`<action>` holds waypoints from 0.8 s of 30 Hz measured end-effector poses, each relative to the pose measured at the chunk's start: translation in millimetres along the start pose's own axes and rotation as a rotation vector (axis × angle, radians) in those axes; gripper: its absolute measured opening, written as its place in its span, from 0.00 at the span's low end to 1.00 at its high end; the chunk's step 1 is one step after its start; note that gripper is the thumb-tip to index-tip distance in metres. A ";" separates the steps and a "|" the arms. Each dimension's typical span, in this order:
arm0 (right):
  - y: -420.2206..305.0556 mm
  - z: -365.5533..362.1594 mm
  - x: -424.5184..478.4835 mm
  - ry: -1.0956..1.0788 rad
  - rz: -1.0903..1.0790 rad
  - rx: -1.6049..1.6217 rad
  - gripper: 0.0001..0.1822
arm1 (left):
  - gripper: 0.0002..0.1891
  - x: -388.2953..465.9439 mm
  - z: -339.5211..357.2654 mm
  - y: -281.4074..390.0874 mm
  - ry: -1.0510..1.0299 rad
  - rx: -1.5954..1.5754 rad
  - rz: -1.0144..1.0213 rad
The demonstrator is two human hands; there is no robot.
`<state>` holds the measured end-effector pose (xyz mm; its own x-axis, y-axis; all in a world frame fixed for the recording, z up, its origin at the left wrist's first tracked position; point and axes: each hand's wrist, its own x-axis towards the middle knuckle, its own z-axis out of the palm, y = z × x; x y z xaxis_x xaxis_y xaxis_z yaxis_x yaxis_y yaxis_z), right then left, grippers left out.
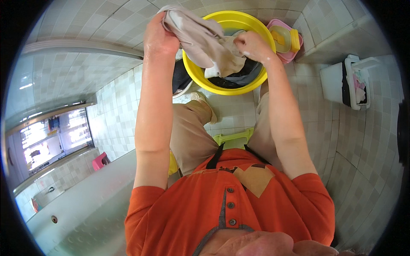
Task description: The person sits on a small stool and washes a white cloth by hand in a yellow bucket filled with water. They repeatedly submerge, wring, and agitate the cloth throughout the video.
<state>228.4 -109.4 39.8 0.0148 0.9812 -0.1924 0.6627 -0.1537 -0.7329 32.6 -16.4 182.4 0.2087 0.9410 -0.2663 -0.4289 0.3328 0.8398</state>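
Note:
A wet beige garment (201,38) is stretched between my two hands over a round yellow plastic basin (229,90). My left hand (161,36) grips it at the upper left, raised beyond the basin's rim. Inside the basin, my right hand (251,44) pinches a lower part of the cloth, and a white patch hangs at its bottom edge. Dark wet cloth (238,78) lies in the basin below the garment, with some water showing behind. Bits of white foam cling to my right hand and wrist.
Right of the basin sit a pink tub (290,57) and a yellow-lidded container (283,40). A white bin (333,81) holding waste stands by the right wall. At left are a pale basin with dark cloth (181,76), a frosted glass panel (96,204) and a pink stool (100,161).

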 end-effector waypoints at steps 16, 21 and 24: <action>-35.1 39.2 -11.3 0.333 -0.324 0.369 0.17 | 0.18 -10.1 22.2 8.3 -0.340 -0.220 0.026; -49.8 52.1 -12.6 0.869 -0.476 0.264 0.20 | 0.09 -35.8 60.8 -16.9 -0.497 -0.545 -0.131; -28.5 41.5 -7.9 0.792 -0.382 0.353 0.17 | 0.09 -36.9 67.5 -15.6 -0.496 -0.489 -0.096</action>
<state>178.3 -117.6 35.2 0.4336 0.7464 0.5048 0.4647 0.2948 -0.8350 91.0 -60.5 211.1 0.5917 0.8060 0.0164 -0.7105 0.5118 0.4830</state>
